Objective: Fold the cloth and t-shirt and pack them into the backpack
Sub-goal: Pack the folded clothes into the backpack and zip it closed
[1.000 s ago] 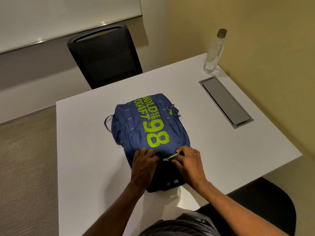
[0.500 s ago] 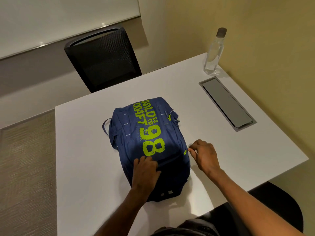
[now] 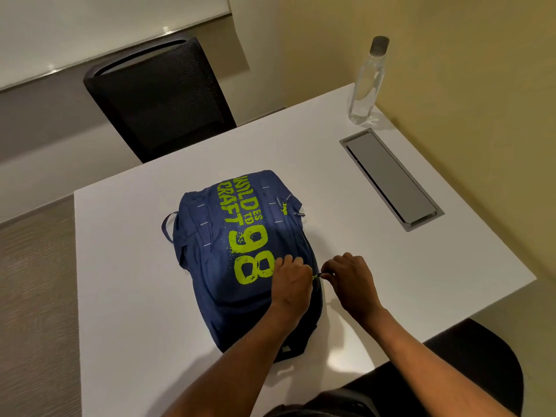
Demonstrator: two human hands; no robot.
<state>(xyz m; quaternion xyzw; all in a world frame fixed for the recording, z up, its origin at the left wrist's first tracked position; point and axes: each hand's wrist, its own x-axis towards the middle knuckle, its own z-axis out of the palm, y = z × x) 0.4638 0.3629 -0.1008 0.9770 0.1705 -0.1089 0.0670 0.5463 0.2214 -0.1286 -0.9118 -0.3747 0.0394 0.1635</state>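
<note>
We see a white table (image 3: 135,266) filling most of the frame, with a black mesh office chair (image 3: 162,97) behind it at the upper left. The blue backpack (image 3: 210,236) lies flat on the table at the centre of the frame, its lime "98" print facing up. A grey recessed cable hatch (image 3: 388,176) is set into the table at the right, and a clear water bottle (image 3: 367,82) stands at the upper right. The left hand (image 3: 290,284) rests on the backpack's right edge with its fingers curled. We cannot tell whether they grip any fabric. Just beside it, the right hand (image 3: 352,281) pinches the small green zipper pull (image 3: 317,276) between thumb and forefinger.
</note>
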